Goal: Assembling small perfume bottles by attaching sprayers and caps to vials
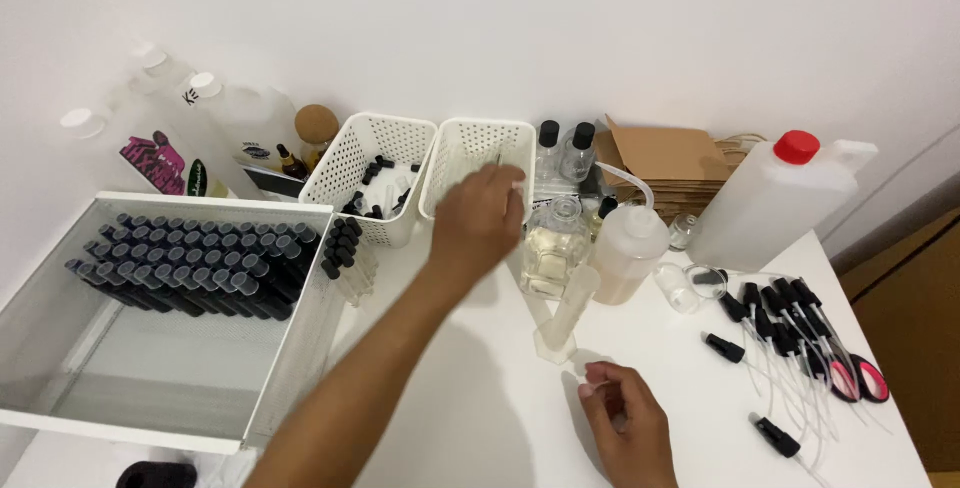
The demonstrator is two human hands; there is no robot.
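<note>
Left hand: the left hand is reaching across the white table, fingers pinched together on a thin metal pin-like piece at the front rim of the empty white perforated plastic basket.
Right hand: the right hand is resting low on the table, fingers curled loosely inward; I cannot tell whether anything is lying inside them.
Between the hands: a clear plastic measuring cylinder is standing tilted just above the right hand, well below the left.
Beside the left hand: a square clear glass bottle of pale yellow liquid is sitting just right of it, touching a frosted plastic bottle with a bent tube.
Second basket: a matching white perforated basket holding small black caps is standing left of the empty one.
Far left: a white tray is holding rows of black-capped vials.
Far right: a large translucent jug with a red cap is standing near the wall, with black spray pumps with thin tubes lying in front of it.
</note>
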